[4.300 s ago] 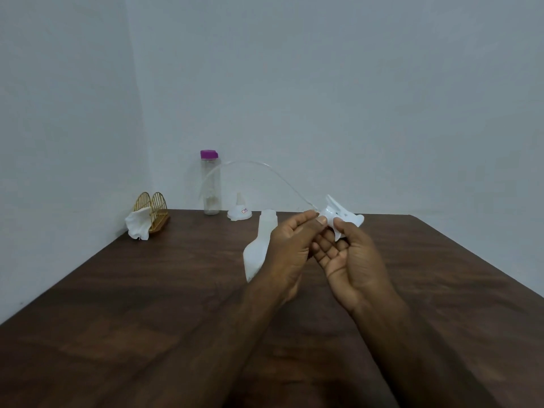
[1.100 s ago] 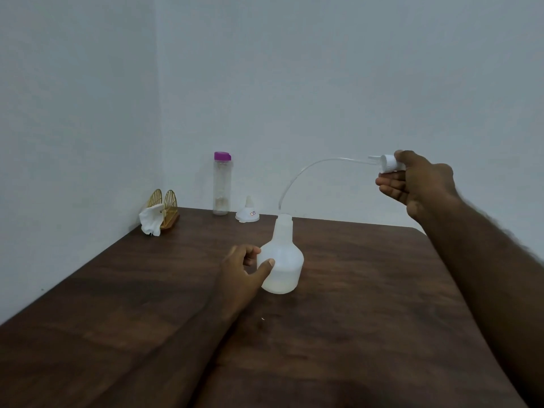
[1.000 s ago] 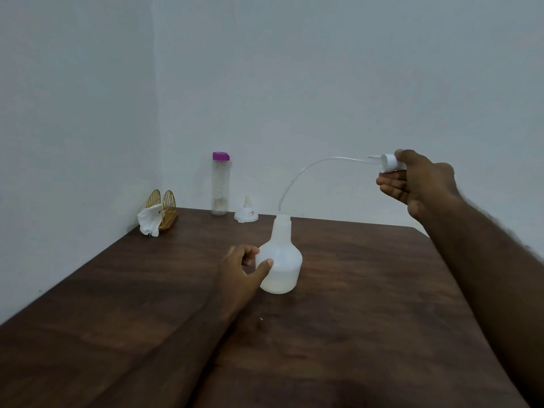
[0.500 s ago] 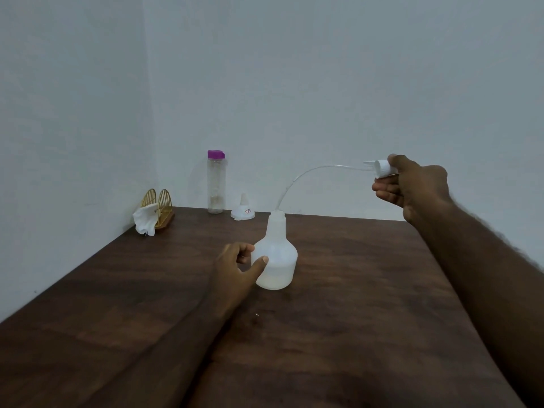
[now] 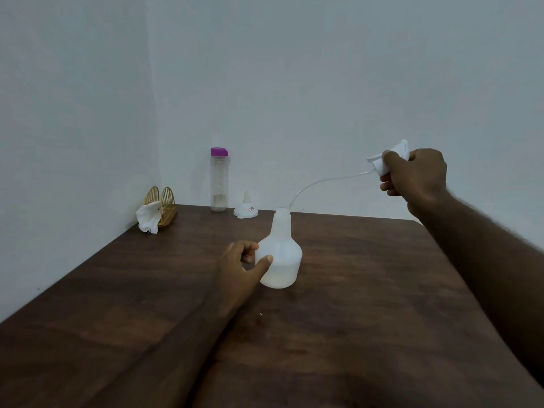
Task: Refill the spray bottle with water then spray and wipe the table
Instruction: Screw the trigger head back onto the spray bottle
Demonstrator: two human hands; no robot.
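Observation:
A white translucent spray bottle (image 5: pixel 281 260) stands upright on the dark wooden table (image 5: pixel 368 290), its neck uncapped. My left hand (image 5: pixel 243 267) holds its round body between thumb and fingers. My right hand (image 5: pixel 415 175) is raised to the right and grips the white spray head (image 5: pixel 385 160). The head's clear dip tube (image 5: pixel 326 182) curves down, and its end is in the bottle's neck. A clear water bottle with a purple cap (image 5: pixel 219 179) stands at the back by the wall. A white funnel (image 5: pixel 246 206) sits upside down next to it.
A gold wire holder (image 5: pixel 162 206) with a white tissue (image 5: pixel 148 219) stands in the back left corner. White walls close off the table at the left and back. The table's right edge runs under my right forearm.
My right hand has turned the spray head and shifted slightly right, with the tube still in the neck. My left hand stays on the bottle. Earlier, both hands held the head and bottle together.

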